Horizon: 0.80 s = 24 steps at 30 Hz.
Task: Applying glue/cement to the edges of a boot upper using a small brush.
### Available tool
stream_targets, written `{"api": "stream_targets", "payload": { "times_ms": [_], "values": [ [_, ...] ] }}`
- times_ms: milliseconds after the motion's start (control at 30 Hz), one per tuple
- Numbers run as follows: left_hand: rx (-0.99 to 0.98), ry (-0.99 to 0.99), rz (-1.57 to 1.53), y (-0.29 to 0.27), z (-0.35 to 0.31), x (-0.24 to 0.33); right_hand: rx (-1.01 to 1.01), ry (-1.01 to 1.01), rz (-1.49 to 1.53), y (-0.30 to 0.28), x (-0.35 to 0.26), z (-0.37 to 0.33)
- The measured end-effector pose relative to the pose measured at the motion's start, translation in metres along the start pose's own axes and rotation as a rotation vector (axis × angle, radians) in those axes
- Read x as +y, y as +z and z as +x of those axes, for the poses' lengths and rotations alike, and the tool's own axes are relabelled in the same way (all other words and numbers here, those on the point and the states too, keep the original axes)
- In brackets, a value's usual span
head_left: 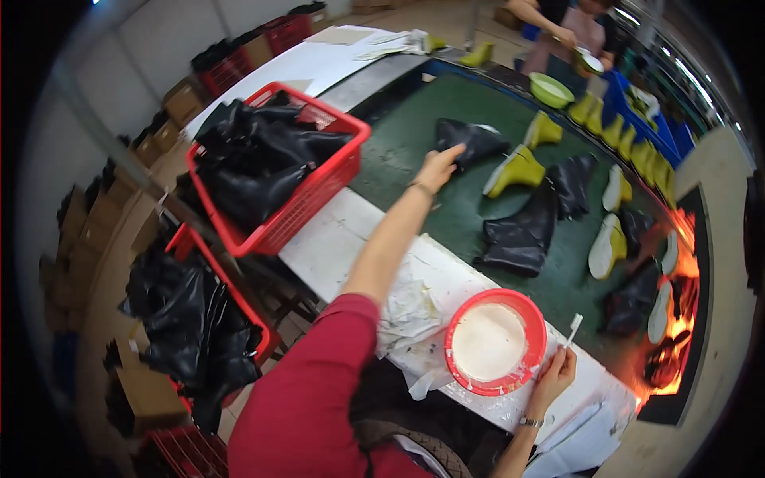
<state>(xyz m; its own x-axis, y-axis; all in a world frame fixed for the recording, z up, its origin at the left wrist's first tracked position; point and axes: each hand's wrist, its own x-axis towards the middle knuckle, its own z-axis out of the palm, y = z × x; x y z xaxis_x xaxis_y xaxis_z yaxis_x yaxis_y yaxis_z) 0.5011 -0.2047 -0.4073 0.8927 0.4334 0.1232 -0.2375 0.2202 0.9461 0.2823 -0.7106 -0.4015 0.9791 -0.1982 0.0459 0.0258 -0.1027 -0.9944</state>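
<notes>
My left hand (437,168) reaches far over the green conveyor belt (422,119). Its fingers close on the near edge of a black boot upper (472,142) lying there. In my right hand (555,373) is a small white toothbrush-like brush (572,330), held upright with its head above the fingers. Right beside that hand stands a red bowl (457,350) of thick white paste, smeared along the rim. More black boot uppers (522,231) and yellow-green shoe pieces with pale soles (514,171) lie farther right on the belt.
Red baskets (307,199) heaped with black uppers stand at the left. A crumpled white cloth (410,311) lies on the white ledge (343,231). The belt leads right to an orange-glowing heater (677,334). Across the belt, a person works near a green bowl (551,91) and a blue crate (637,111).
</notes>
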Motion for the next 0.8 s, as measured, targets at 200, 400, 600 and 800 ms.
{"api": "stream_targets", "payload": {
  "times_ms": [200, 400, 600, 800],
  "values": [
    [0.019, 0.156, 0.858, 0.044, 0.018, 0.07, -0.001, 0.002, 0.092, 0.002, 0.012, 0.007],
    [0.069, 0.749, 1.405, -0.067, -0.072, 0.262, -0.024, -0.043, 0.102, 0.001, 0.005, 0.005],
    [1.307, -0.035, 1.706, -0.26, -0.148, 0.348, -0.045, -0.096, 0.034, -0.001, 0.019, 0.011],
    [1.124, 0.276, 0.508, -0.362, -0.158, 0.38, -0.057, -0.112, 0.057, 0.005, 0.026, 0.013]
  ]
}}
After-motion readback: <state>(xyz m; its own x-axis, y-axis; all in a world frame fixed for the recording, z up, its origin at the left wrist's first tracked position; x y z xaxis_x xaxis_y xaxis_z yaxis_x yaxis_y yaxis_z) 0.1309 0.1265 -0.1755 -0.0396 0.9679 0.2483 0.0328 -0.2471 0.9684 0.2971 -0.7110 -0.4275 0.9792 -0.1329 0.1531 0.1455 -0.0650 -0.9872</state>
